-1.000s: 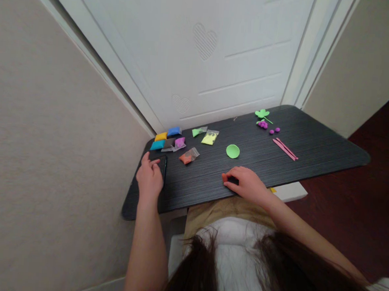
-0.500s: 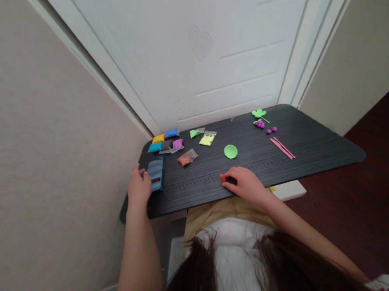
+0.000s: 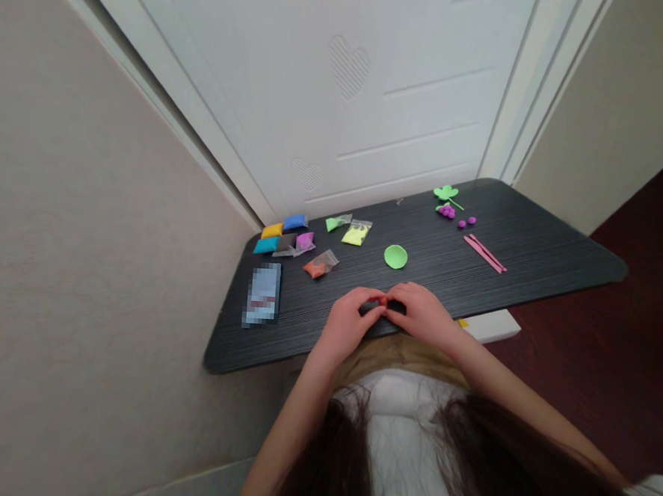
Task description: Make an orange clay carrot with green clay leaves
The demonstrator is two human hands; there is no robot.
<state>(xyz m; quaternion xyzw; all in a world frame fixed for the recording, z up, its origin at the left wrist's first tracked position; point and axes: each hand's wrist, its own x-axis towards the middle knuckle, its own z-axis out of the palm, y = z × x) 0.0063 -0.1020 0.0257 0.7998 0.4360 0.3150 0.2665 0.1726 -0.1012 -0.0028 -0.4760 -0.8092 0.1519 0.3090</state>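
Two hands (image 3: 348,320), eight bags (image 3: 356,234), two pink tools (image 3: 482,254).

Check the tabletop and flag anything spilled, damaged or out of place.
Nothing looks spilled or damaged. Two purple balls lie loose, apart from the purple cluster, which looks slightly odd. The phone appears blocky, probably from image masking. The orange piece between the fingertips is too hidden to judge.

We've got a white door (image 3: 422,51) up behind the dark surface (image 3: 545,246), striped hearts (image 3: 348,67) on its face; over left we spot a phone (image 3: 263,295), screen blurred into blocks, and right, reddish floor (image 3: 577,353)!
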